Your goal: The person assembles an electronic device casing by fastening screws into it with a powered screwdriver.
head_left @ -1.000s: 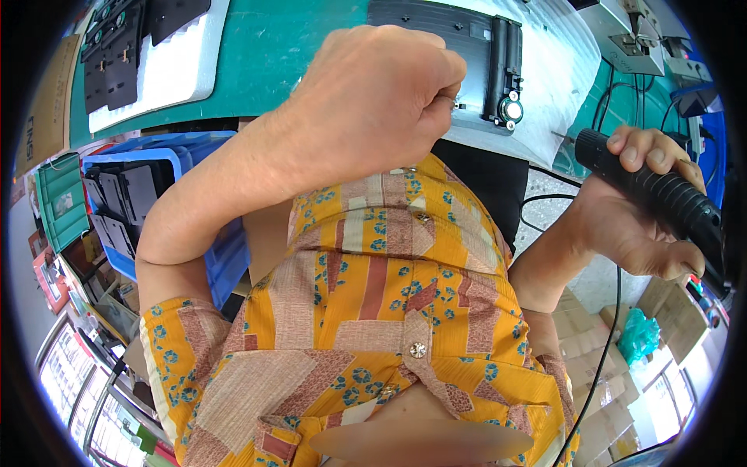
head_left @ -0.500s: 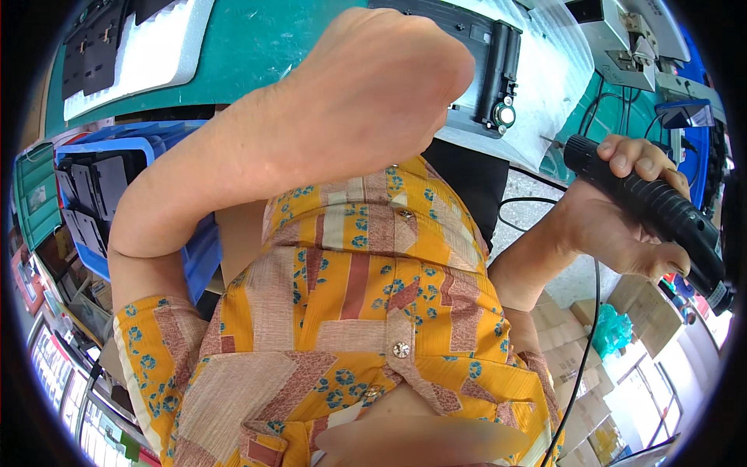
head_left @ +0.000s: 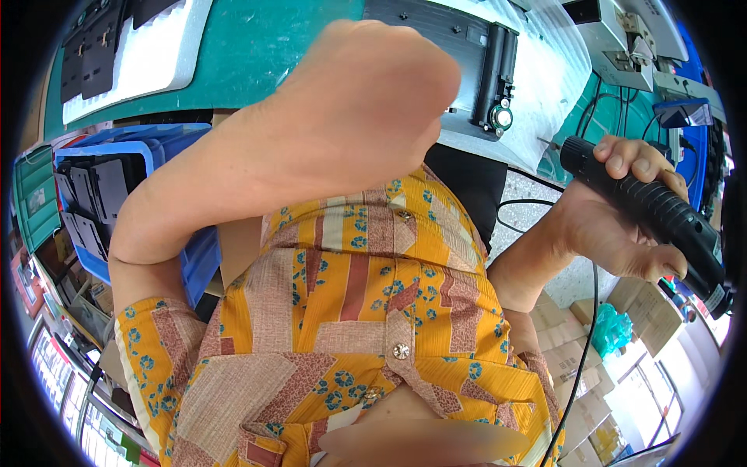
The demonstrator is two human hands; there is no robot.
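Note:
My left hand (head_left: 373,109) is raised in front of my body, closed like a fist with its back to view. Its fingers are hidden, so what they hold, if anything, does not show. Behind and partly covered by it lies a black plastic assembly (head_left: 424,17) with a long cylinder and a round metal disc at its right side. My right hand (head_left: 622,206) is wrapped around a black electric screwdriver (head_left: 657,206), held slanted at the right. Its thin bit points left, toward the bench edge, apart from the assembly.
White foam sheeting (head_left: 545,78) lies under the assembly on a green bench (head_left: 249,47). A white foam tray (head_left: 167,66) bears black parts at the far left. Below it stands a blue crate (head_left: 200,268) of black pieces. Cables (head_left: 589,335) hang near my right arm; cardboard boxes (head_left: 642,307) are stacked beyond.
My left hand has shifted slightly toward me and left. The black assembly has also moved a little nearer. My right hand and the electric screwdriver have barely moved.

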